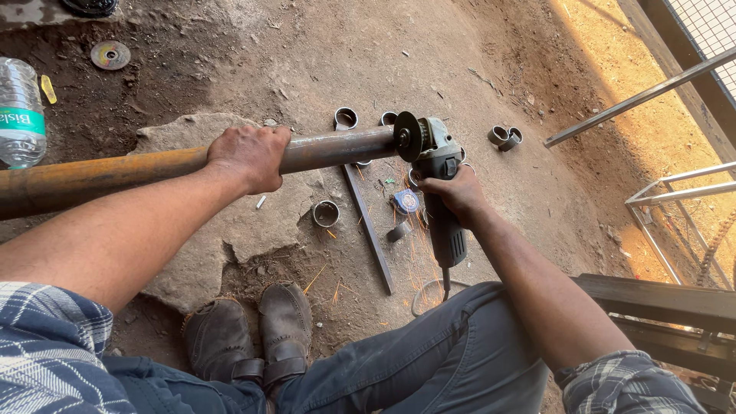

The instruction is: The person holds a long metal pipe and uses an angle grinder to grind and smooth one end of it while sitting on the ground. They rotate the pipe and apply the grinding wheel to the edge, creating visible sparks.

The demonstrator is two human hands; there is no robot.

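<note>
Gripping occurs at 2 points. The left hand [249, 157] is clamped over the top of the pipe [153, 167]; the right hand [458, 192] is wrapped round the body of the grinder [441, 192].

Nearest the camera: 2 shoes [253, 333] planted together on the dirt floor [475, 69], with the grinder's cord [429, 295] looping just beside the right knee. Sparks [330, 280] streak across the floor between shoes and grinder.

Mid-field: the pipe runs from the left edge, over a flat rock [207, 253], to its cut end at the disc [407, 136]. The disc stands edge-on against that end. A flat steel bar [368, 230] lies on the floor below it.

Hazards, as judged:
- Bare hands and forearms sit near the disc; a kickback caused by the disc binding in the cut could drive it toward the left hand.
- The pipe is held by 1 hand only; rolling on the rock would pinch the disc.
- Sparks fall toward trousers and cord.
- The cut rings [326, 213] scattered underfoot, about 6, could cause slipping.

Containers: a clear plastic bottle [21, 115] lies at the far left, well apart; its fill level cannot be told. The rings are open and hold nothing.

Far field: a spare disc [110, 54] lies on the floor.
</note>
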